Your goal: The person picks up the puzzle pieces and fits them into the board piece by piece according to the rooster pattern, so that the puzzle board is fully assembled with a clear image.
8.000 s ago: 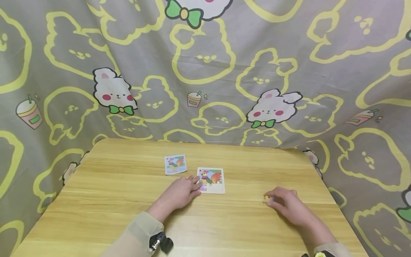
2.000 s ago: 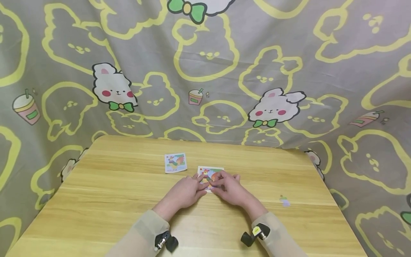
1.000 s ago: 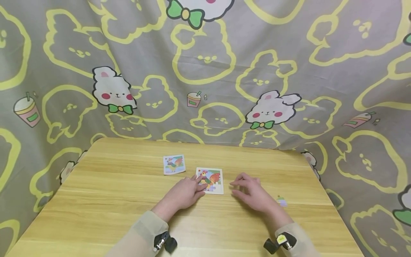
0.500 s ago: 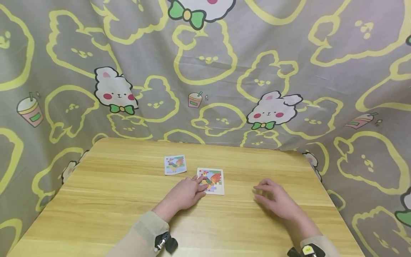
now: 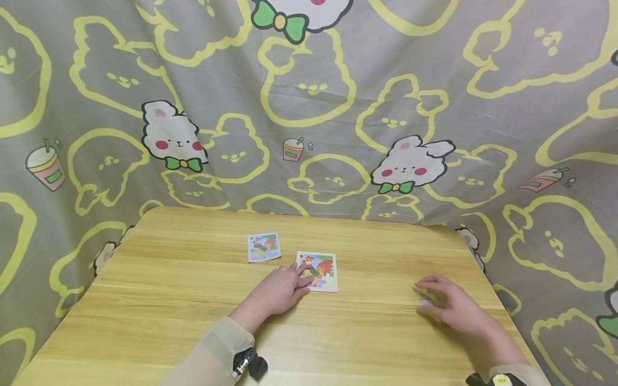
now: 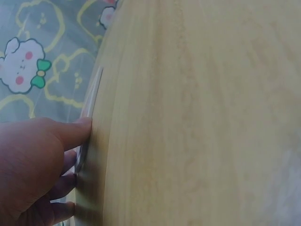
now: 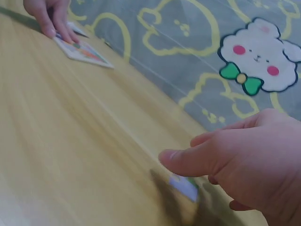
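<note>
A jigsaw puzzle (image 5: 324,266) of a rooster in a white frame lies flat on the table. Its lower right corner shows bare white. My left hand (image 5: 279,289) rests on the puzzle's left part with fingers spread, covering some of it; in the left wrist view the thumb (image 6: 75,134) lies at the frame's near edge. Over at the right, my right hand (image 5: 449,304) hovers around a loose purple and green puzzle piece (image 7: 185,187), thumb and fingers apart. The hand partly hides this piece (image 5: 426,302); whether it is a single piece, I cannot tell.
A small paper picture (image 5: 263,247) of the same rooster lies behind and left of the puzzle. The wooden table (image 5: 193,268) ends at a patterned curtain (image 5: 333,123) along the back and sides.
My right hand placed an orange and purple piece in the puzzle's lower part, let go, and moved right to the loose piece. My left hand has stayed on the puzzle.
</note>
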A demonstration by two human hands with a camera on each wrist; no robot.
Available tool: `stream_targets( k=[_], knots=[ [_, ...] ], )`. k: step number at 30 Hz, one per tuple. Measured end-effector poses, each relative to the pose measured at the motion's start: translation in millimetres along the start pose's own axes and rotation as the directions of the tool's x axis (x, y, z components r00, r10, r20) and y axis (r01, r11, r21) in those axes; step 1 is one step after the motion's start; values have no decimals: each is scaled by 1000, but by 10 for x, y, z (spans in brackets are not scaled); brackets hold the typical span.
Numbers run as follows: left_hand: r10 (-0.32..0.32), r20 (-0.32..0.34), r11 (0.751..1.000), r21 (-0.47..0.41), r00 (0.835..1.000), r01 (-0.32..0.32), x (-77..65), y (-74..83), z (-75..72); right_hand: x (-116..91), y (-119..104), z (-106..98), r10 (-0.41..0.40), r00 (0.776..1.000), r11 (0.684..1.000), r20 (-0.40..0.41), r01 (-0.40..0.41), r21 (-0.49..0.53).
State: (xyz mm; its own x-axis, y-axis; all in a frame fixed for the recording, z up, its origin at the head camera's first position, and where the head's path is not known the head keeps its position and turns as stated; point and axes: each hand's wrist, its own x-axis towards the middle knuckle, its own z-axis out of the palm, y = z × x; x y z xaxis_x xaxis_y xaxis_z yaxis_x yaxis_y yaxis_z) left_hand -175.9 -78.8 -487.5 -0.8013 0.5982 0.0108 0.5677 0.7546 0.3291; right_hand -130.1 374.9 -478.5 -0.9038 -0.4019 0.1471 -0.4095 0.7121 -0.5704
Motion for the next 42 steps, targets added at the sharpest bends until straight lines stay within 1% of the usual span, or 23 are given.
stream_targets(
  k=[4,8,12,18,20,27,29,36,39,42],
  knots=[
    [1,-8,1000,6,1000,-1,-3,-8,-5,-50,64,-10,6,1000,1000,20,-6,30],
    [-3,-9,1000,2,1000,3,-2,-5,-9,-78,105,7,-12,1000,996,20,11,84],
    [-5,-2,1000,-1,1000,5,-1,1,-3,-95,124,17,-3,1000,993,24,0,121],
    [4,-5,1000,9,1000,-4,1,17,-10,-97,160,34,65,998,991,-10,-63,114],
    [1,-6,1000,12,1000,0,-1,19,-12,-97,166,45,76,997,992,-26,-73,106],
    [-4,-2,1000,9,1000,4,-18,29,-28,-125,165,92,32,997,997,-70,-27,69],
    [-5,-4,1000,10,1000,6,-20,30,-34,-124,155,93,47,997,997,-68,-43,60],
    [-7,2,1000,9,1000,7,-25,30,-37,-124,100,89,139,989,990,-45,-137,26],
    [-7,2,1000,9,1000,7,-27,34,-35,-130,80,87,158,987,987,-37,-157,18],
    [-9,1,1000,12,1000,9,-24,35,-33,-124,69,79,184,983,983,-29,-183,31]
  ],
)
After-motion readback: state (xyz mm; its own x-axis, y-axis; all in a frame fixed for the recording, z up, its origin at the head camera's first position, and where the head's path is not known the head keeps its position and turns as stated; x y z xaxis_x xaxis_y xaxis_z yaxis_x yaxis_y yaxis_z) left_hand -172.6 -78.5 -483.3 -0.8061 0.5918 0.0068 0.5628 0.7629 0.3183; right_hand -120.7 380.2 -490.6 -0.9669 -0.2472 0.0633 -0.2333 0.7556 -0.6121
